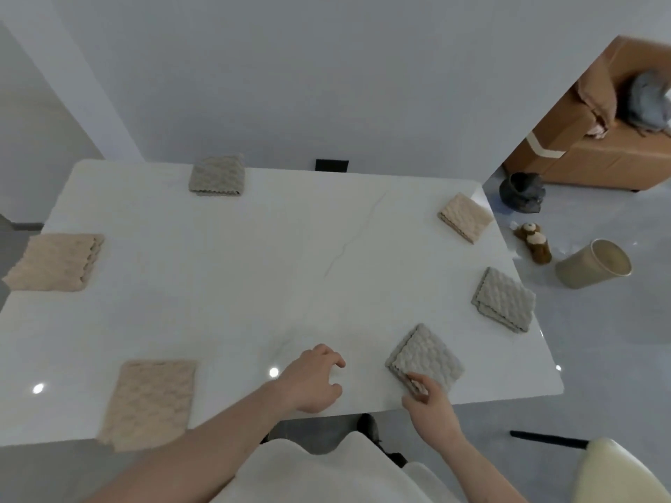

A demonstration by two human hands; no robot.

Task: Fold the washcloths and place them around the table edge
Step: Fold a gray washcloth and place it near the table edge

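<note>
While the left hand (315, 380) is hovering with loosely curled fingers, the right hand (430, 402) is pinching a grey washcloth (425, 357) near the bench (254, 277) edge.

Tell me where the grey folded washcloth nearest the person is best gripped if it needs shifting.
Probably at its near corner, from the person's side. The grey washcloth lies flat on the table, turned diamond-wise, with that corner and its stacked layers pointing at the right hand, which already pinches there. A pinch across all layers should keep the fold together.
</note>
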